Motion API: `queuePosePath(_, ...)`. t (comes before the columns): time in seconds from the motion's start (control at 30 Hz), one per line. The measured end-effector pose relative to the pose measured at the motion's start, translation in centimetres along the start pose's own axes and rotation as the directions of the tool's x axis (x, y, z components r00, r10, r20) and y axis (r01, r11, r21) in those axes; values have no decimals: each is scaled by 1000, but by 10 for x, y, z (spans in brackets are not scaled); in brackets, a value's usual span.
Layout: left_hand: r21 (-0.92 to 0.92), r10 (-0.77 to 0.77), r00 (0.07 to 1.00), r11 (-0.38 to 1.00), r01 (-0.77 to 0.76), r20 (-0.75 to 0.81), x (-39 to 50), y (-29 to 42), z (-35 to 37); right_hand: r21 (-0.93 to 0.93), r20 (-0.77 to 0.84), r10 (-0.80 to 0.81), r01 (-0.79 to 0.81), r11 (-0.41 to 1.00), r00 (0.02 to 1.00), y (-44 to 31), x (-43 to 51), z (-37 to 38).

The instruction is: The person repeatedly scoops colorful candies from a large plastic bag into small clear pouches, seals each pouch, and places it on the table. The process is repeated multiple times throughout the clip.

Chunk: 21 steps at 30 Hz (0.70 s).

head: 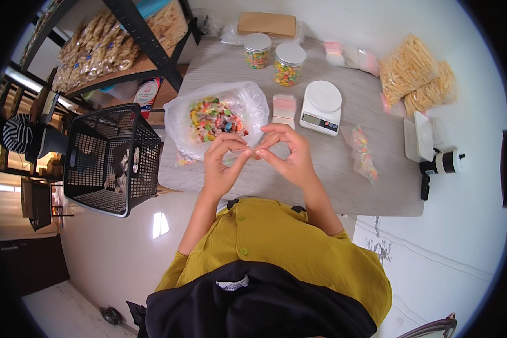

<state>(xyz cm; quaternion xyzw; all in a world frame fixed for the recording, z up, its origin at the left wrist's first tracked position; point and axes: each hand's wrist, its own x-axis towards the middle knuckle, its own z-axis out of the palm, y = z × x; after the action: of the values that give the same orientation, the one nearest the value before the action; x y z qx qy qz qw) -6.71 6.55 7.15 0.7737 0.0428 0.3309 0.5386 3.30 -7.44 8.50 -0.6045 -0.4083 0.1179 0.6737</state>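
Between the fingertips of my left hand [225, 162] and my right hand [289, 156] is a small clear plastic bag [241, 151], pinched at its edge; its contents are hard to see. Just beyond my left hand lies a large translucent plastic bag [175, 122], spread around colourful wrapped candies [219, 120]. A stack of pink-and-white packets [284, 110] sits past my right hand, beside a white digital kitchen scale [322, 107] with nothing on its platform. Filled clear candy packets [361, 154] lie to the right. Another packet [186, 159] is partly under the large bag's near edge.
Two lidded jars of candy [257, 51] [288, 65] and a cardboard box [267, 24] stand at the back. Bags of pale sticks [410, 69], a white tray [418, 137] and a tumbler [445, 162] are right. Left are a black crate [110, 160], shelving [139, 34] and a person [34, 137].
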Motion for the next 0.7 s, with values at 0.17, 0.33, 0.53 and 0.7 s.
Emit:
queuePosePath(0.17,11,-36,997,999,35,71,0,3,-2,45,49,17,-20,999,999,-3,-1,-8)
queuePosePath(0.33,46,-36,987,999,29,157,0,6,-2,-38,44,46,-45,998,998,4,-13,-16)
queuePosePath(0.53,21,-60,966,998,57,251,-9,4,6,-42,66,130,-128,991,989,10,-31,-41)
queuePosePath(0.7,-37,-112,940,991,131,321,-11,3,26,68,-15,232,-230,971,973,10,-43,-38)
